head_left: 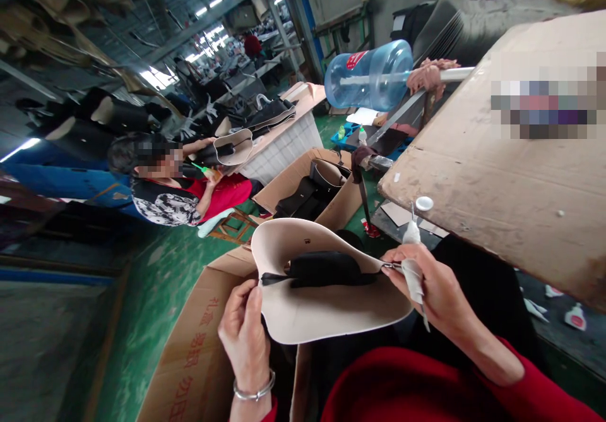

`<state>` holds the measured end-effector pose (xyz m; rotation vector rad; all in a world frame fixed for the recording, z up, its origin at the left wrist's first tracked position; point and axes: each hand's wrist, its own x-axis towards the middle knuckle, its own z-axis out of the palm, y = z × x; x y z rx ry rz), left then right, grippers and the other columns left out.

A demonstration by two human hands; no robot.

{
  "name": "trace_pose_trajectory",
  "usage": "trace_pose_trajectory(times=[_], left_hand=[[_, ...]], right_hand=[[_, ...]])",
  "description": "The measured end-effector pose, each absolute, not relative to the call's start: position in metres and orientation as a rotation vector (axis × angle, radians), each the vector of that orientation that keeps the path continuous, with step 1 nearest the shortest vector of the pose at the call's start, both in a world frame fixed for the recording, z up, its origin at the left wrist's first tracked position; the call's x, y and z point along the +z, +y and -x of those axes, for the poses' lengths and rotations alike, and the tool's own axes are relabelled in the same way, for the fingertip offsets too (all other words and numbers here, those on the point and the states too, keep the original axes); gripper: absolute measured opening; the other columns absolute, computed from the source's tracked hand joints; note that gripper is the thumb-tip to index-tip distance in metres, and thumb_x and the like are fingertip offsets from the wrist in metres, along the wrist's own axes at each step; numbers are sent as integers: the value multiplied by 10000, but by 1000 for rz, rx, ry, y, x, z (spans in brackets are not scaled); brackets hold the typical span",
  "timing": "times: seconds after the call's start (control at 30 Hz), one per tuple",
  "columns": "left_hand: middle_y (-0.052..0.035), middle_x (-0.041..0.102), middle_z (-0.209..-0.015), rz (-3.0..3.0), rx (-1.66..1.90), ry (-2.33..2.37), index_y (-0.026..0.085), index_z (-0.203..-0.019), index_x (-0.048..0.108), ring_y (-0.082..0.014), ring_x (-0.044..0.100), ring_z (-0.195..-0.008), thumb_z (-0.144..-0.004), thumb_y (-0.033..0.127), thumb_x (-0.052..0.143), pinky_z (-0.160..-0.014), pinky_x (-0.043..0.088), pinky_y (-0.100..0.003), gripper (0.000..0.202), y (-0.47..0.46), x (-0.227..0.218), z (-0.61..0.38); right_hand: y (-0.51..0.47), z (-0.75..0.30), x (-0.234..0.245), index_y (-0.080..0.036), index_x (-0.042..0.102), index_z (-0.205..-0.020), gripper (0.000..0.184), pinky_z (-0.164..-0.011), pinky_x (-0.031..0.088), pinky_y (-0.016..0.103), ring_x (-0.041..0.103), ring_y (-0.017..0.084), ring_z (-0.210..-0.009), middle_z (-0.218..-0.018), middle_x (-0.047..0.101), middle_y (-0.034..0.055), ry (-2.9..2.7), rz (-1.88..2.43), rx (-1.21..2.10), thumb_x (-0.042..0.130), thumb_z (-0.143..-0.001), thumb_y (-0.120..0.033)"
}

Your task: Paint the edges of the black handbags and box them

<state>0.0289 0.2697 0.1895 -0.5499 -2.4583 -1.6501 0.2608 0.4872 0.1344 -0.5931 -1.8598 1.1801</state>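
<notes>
A boot-shaft-like piece (331, 311), beige on its inner face with black along its middle, is held spread open in front of me. My left hand (246, 327) pinches its left end between thumb and fingers. At the opposite end, my right hand (438, 289) closes around a slim metal-tipped tool (414, 277) wrapped in white; its exact kind is unclear. The metal tip meets the piece's right corner, where my fingertips also are. A white pointed part (411, 231) sticks up beyond that hand. Beneath the piece, an open cardboard box (203, 327) is partly hidden.
A cardboard-covered table (454, 175) is on the right, with a white cap (425, 203) by its edge. Ahead, another cardboard box (284, 188) holds black pieces. A seated co-worker (165, 182) handles a similar piece. A blue water jug (369, 76) lies sideways; small bottles (575, 316) lie lower right.
</notes>
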Motion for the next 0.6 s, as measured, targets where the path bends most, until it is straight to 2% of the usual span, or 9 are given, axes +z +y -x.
trace_pose_trajectory(times=[0.07,0.13,0.23,0.3,0.37,0.43,0.5,0.6], left_hand=[[-45,725,-902,692,-1615,-2421,168,-1026,748,-206,667,-795,-979,472,562,-737,531,-315,360,271,197,-20],[-50,718,-916,861,-1443,-2399,172,-1042,745,-214,677,-839,-1003,427,540,-798,542,-337,329,276,211,-6],[-91,708,-1136,1240,-1050,-2287,198,-1151,732,-254,672,-1073,-970,293,625,-958,530,-392,231,290,236,20],[-121,642,-1341,1583,-842,-2190,221,-1211,718,-257,645,-1183,-979,196,584,-1025,514,-419,269,302,250,35],[-128,558,-1489,1915,-634,-2156,233,-1200,719,-242,637,-1224,-995,121,494,-1048,512,-420,324,313,263,46],[-120,534,-1536,2137,-392,-2152,223,-1117,728,-242,622,-1260,-991,80,437,-1049,515,-413,348,323,273,50],[-102,646,-1414,2277,-174,-2115,220,-1033,724,-240,636,-1223,-977,62,428,-1021,524,-396,341,329,285,48],[-48,772,-1077,2488,-78,-1997,252,-980,729,-208,687,-1015,-958,50,429,-929,545,-342,362,323,306,38]], right_hand=[[487,-263,132,-262,570,-1059,120,-654,500,262,701,180,-785,-969,704,36,-1869,592,1191,648,-981,-215],[487,-264,130,-260,578,-1052,105,-645,496,256,699,177,-784,-960,707,36,-1870,588,1178,643,-984,-213],[488,-266,131,-254,590,-1046,74,-604,480,244,688,162,-741,-933,709,34,-1888,574,1149,621,-994,-212],[489,-266,133,-246,592,-1036,54,-597,477,242,678,155,-718,-920,709,36,-1898,568,1146,602,-999,-209],[491,-266,136,-239,585,-1019,41,-599,475,245,663,152,-701,-904,705,33,-1880,574,1146,600,-994,-210],[495,-266,137,-236,578,-1012,49,-586,459,247,628,143,-667,-888,693,25,-1863,585,1158,610,-983,-213],[499,-267,139,-234,567,-993,69,-568,431,249,581,136,-636,-872,675,13,-1840,600,1193,628,-965,-217],[510,-266,147,-230,556,-970,121,-568,408,254,524,131,-624,-849,642,-5,-1799,637,1245,669,-928,-225]])
